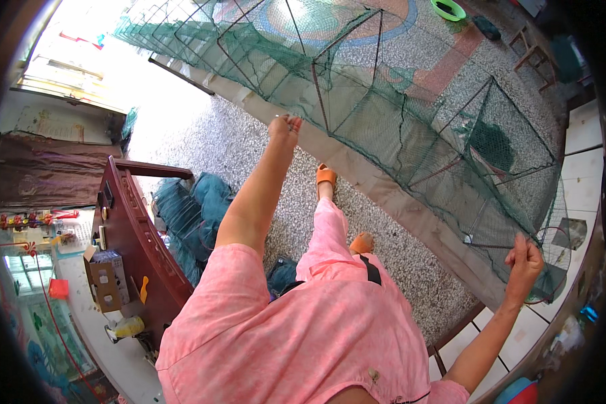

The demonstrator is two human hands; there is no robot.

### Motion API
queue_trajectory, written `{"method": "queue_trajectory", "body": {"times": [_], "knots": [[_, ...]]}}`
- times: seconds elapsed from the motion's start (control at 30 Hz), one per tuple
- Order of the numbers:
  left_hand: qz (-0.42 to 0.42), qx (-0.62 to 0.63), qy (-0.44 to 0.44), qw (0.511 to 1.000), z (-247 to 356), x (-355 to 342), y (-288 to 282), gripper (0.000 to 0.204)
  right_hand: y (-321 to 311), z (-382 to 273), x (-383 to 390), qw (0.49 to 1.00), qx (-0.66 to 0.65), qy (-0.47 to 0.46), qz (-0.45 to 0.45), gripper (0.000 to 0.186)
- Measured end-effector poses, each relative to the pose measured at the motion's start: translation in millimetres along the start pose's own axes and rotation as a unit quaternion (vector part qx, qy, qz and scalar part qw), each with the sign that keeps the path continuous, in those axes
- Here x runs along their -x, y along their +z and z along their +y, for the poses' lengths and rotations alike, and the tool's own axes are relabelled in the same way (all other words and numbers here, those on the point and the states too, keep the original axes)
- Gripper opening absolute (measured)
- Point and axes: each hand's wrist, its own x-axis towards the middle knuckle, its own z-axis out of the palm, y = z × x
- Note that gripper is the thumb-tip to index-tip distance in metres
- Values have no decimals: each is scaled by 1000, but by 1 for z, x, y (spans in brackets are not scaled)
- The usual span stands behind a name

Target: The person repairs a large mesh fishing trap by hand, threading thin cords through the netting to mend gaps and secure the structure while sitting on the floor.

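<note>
Long green mesh net with dark, slim frame bars [321,94] stretches slantwise between wide-set arms.
The net [384,135] lies along a long grey-beige strip [390,202], its bars apparently keeping the mesh spread. At its near right end, the person's right hand [524,261] is curled closed, perhaps steadying the edge; its exact grip is unclear. The left hand [286,128], fingers bent, is beside the strip's near edge; whether it holds anything cannot be told. Beyond, a bulky teal-blue bundle [212,202] rests on the speckled grey floor [293,195].

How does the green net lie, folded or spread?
Spread: the green net stretches out lengthwise, its dark frames standing apart along it.
</note>
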Motion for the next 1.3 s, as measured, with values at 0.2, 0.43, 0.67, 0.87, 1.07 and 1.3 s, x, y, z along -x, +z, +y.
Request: {"method": "queue_trajectory", "body": {"times": [0.2, 0.43, 0.67, 0.87, 1.07, 1.3], "knots": [[46, 7, 51, 998, 34, -77, -20, 28, 0, -4, -3, 1000, -13, 2, -9, 37], [49, -141, 89, 985, 30, -21, -16, 28, -4, -5, -1, 1000, 11, 4, -19, 36], [-213, -384, 134, 888, -67, 75, -32, 19, 4, -23, 2, 997, 70, -11, -16, 35], [-477, -563, 277, 615, -170, 199, -14, 24, 5, -20, 4, 999, 26, -4, -28, 40], [-399, -640, 328, 569, -214, 222, 6, 17, 6, -17, 16, 999, 14, -3, -30, 41], [-514, -601, 219, 571, -186, 225, -5, 17, 14, -21, 56, 998, 57, -34, -20, 34]]}}
